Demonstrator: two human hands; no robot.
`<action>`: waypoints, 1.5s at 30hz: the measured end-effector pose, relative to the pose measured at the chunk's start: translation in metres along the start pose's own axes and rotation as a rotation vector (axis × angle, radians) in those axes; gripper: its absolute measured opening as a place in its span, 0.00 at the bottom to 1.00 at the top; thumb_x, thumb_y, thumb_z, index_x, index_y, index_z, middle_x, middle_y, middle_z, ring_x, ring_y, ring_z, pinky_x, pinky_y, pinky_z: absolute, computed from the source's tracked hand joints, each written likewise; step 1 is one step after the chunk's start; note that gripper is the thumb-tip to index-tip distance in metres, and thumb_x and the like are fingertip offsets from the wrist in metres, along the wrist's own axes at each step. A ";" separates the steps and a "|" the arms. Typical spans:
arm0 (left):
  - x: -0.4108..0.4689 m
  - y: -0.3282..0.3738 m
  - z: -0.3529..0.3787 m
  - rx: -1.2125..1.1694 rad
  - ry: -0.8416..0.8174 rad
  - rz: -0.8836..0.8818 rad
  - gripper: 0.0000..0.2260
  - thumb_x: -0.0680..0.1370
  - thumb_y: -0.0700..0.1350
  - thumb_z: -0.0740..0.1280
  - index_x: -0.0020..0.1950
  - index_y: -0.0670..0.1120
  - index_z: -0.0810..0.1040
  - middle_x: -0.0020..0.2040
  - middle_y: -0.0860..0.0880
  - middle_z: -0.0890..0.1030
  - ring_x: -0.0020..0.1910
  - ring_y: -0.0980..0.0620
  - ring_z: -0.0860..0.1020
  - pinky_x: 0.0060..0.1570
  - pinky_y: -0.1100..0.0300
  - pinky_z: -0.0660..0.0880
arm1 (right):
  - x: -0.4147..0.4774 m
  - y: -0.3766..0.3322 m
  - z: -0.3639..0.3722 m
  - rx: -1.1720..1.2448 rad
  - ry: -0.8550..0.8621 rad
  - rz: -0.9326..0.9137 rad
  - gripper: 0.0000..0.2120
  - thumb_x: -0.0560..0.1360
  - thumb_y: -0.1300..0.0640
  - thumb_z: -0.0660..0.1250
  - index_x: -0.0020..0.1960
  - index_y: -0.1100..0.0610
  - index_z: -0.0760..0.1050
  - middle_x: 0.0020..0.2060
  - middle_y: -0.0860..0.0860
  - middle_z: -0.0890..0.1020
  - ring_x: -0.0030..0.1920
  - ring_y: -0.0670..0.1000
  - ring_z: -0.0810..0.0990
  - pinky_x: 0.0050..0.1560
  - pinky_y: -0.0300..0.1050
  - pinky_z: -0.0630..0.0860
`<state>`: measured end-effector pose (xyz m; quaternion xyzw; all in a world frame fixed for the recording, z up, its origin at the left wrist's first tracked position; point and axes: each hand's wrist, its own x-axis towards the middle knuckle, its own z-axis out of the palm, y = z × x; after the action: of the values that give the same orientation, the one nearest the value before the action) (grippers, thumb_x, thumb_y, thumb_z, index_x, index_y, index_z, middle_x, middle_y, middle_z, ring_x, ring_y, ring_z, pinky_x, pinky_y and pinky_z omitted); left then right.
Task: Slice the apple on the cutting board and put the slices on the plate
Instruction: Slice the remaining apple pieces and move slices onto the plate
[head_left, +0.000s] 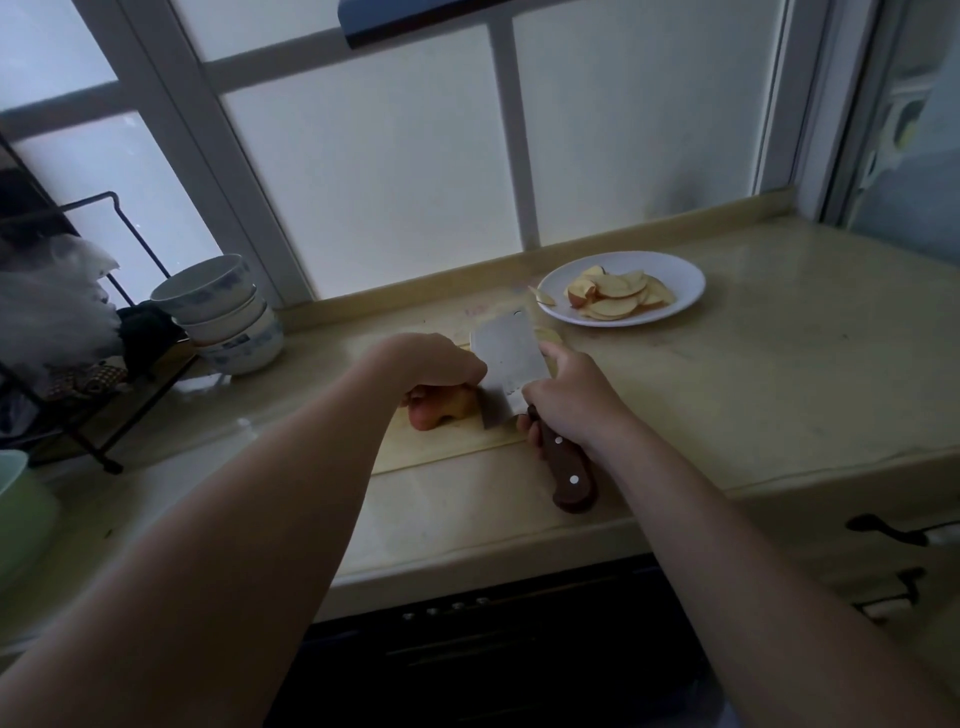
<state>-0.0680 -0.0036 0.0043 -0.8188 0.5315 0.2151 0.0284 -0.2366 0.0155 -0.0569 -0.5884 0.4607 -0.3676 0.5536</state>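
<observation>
Two hands at work, head view. Left hand (431, 364): fingers curled down over the apple piece (441, 411), holding it on the cutting board (441, 449). Right hand (569, 400): wrapped round the brown handle of the cleaver (506, 358), blade against the apple piece's right side. Plate (680, 275): white, well apart to the right rear, holding a heap of slices (613, 295). Stray slice (541, 296): on the counter (753, 364), just beside the plate's left rim. Stacked bowls (223, 312): far left.
</observation>
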 end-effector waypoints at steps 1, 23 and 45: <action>-0.001 0.001 0.000 0.011 0.002 -0.003 0.10 0.78 0.51 0.62 0.44 0.44 0.72 0.30 0.47 0.68 0.24 0.50 0.64 0.30 0.62 0.63 | 0.000 0.000 0.000 0.002 -0.001 -0.004 0.27 0.76 0.70 0.55 0.69 0.49 0.73 0.33 0.60 0.80 0.23 0.52 0.76 0.25 0.45 0.76; -0.013 0.015 0.001 0.075 -0.004 -0.029 0.11 0.80 0.48 0.60 0.40 0.45 0.71 0.18 0.51 0.68 0.17 0.51 0.64 0.25 0.68 0.64 | 0.004 0.002 -0.002 -0.037 -0.024 0.005 0.35 0.78 0.68 0.57 0.82 0.49 0.60 0.37 0.60 0.84 0.23 0.49 0.77 0.25 0.43 0.76; -0.002 -0.001 0.007 0.067 0.139 0.038 0.19 0.77 0.55 0.63 0.61 0.44 0.70 0.45 0.43 0.80 0.40 0.44 0.80 0.45 0.54 0.76 | -0.008 -0.001 -0.009 -0.099 -0.045 -0.005 0.34 0.79 0.67 0.58 0.82 0.46 0.62 0.34 0.58 0.83 0.25 0.51 0.79 0.27 0.46 0.78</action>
<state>-0.0706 0.0004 -0.0017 -0.8201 0.5545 0.1405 0.0149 -0.2478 0.0203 -0.0544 -0.6242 0.4644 -0.3324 0.5331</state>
